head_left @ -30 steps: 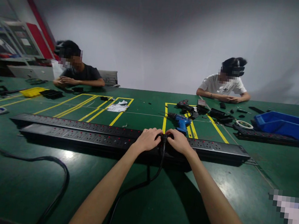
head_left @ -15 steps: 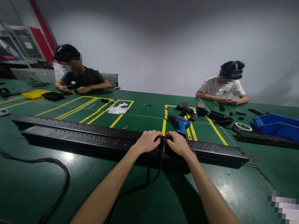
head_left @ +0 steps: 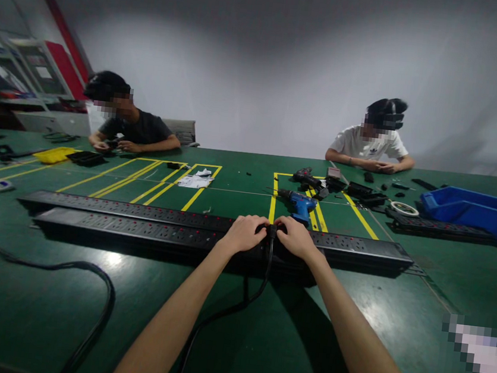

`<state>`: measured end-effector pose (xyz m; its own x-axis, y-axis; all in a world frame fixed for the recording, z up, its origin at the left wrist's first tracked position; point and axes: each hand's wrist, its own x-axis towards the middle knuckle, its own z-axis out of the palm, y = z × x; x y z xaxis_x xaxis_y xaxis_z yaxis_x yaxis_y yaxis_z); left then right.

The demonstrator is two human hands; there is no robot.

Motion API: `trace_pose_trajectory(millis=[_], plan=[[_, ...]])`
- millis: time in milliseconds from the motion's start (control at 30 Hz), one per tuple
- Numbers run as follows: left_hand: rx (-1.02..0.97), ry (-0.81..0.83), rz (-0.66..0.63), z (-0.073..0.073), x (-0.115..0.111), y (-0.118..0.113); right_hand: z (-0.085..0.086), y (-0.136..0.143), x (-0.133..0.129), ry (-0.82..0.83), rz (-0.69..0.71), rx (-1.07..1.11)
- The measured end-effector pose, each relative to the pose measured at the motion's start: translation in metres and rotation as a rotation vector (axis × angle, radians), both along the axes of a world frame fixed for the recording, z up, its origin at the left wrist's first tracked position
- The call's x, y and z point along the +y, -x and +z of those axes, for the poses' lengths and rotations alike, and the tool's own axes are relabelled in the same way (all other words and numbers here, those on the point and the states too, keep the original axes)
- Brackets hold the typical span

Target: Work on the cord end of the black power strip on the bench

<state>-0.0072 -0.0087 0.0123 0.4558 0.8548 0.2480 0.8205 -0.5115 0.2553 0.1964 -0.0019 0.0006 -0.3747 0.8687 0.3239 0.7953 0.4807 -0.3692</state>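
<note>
Two long black socket strips lie side by side across the green table; the rear strip [head_left: 341, 243] reaches further right than the front strip [head_left: 136, 229]. My left hand [head_left: 245, 234] rests over them near the middle, its fingers curled toward a black plug [head_left: 272, 232]. From the other side my right hand [head_left: 295, 237] bends its fingers in to the same plug. Both hands are closed around the plug's sides, thumbs and fingertips close together. The plug stands upright on the strip, and its black cable [head_left: 244, 306] hangs down toward me between my forearms.
Behind the strips lie a blue drill [head_left: 299, 204], a second drill [head_left: 306, 177] and white papers [head_left: 195, 180]. A blue bin [head_left: 474, 212] stands at right, a yellow tray [head_left: 54, 155] at left. Two people [head_left: 138, 126] [head_left: 372, 147] sit across the table. A loose cable [head_left: 103, 281] curves at front left.
My hands and the plug keep nearly the same place. The view has shifted very slightly, and the hands of the person at left have moved a little.
</note>
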Motion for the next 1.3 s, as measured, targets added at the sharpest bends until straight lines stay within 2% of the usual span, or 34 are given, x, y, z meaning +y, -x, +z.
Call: trace_pose_trajectory(millis=[233, 433, 600, 800, 967, 1133, 1300], plan=[[0.011, -0.007, 0.040, 0.000, 0.000, -0.002, 0.001, -0.001, 0.000, 0.023, 0.006, 0.011], [0.005, 0.003, 0.038, 0.000, 0.000, -0.001, 0.005, -0.005, 0.001, 0.019, 0.158, -0.030], [0.004, 0.018, 0.044, 0.001, 0.001, -0.002, 0.007, -0.005, -0.005, -0.018, 0.190, -0.055], [-0.001, 0.012, 0.045, -0.002, 0.003, -0.002, 0.018, 0.000, -0.012, -0.135, 0.179, -0.205], [0.004, 0.004, 0.039, -0.005, 0.005, -0.001, 0.028, 0.000, -0.002, -0.182, 0.186, -0.345], [0.029, 0.026, 0.033, -0.005, 0.008, 0.000, 0.030, 0.006, 0.012, -0.188, 0.237, -0.459], [0.022, 0.020, 0.027, -0.006, 0.009, -0.001, 0.030, 0.015, 0.015, -0.216, 0.252, -0.529]])
